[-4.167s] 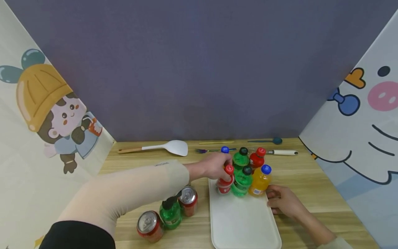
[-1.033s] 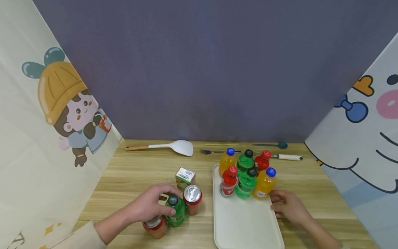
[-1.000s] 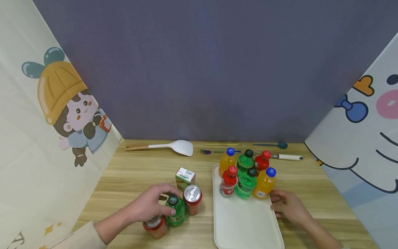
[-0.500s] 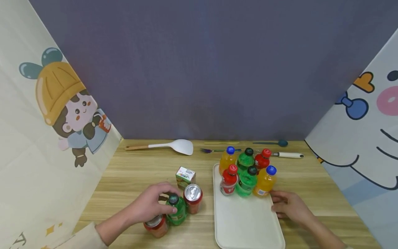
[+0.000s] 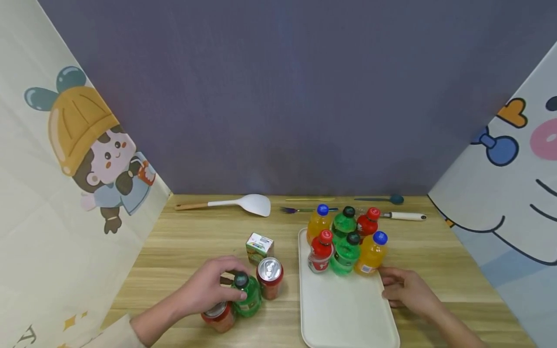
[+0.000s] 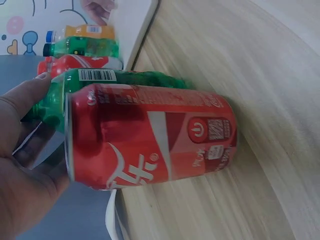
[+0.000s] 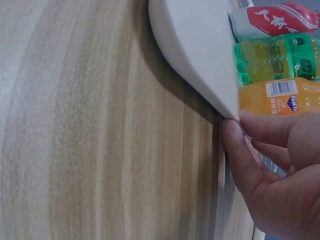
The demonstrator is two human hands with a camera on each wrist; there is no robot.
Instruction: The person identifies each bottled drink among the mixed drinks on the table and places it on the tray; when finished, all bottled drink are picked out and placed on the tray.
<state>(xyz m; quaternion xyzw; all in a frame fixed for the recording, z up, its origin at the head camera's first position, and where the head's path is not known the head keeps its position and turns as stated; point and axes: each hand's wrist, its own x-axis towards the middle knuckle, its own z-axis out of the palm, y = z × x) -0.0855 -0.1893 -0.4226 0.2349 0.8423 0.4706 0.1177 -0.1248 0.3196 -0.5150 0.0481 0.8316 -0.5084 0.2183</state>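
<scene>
Head view: left hand (image 5: 204, 290) fingers wrapped round the small green plastic bottle (image 5: 247, 296) standing on the wooden table (image 5: 187, 246).
Lift it straight up, I judge, since one red drink can (image 5: 270, 278) stands just right of the fingers and another (image 5: 217, 316) under the palm. Right hand (image 5: 406, 290) fingers pinch the white plastic tray (image 5: 344, 314) at its rim, beside six upright bottles.

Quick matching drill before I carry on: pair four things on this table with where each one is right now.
1. green plastic bottle with dark cap
2. white plastic spatula
3. small juice carton
4. right hand

a. at the white tray's right edge
b. gripped by the left hand
c. behind the red cans
d. near the back wall

Pairs: 1-b, 2-d, 3-c, 4-a
</scene>
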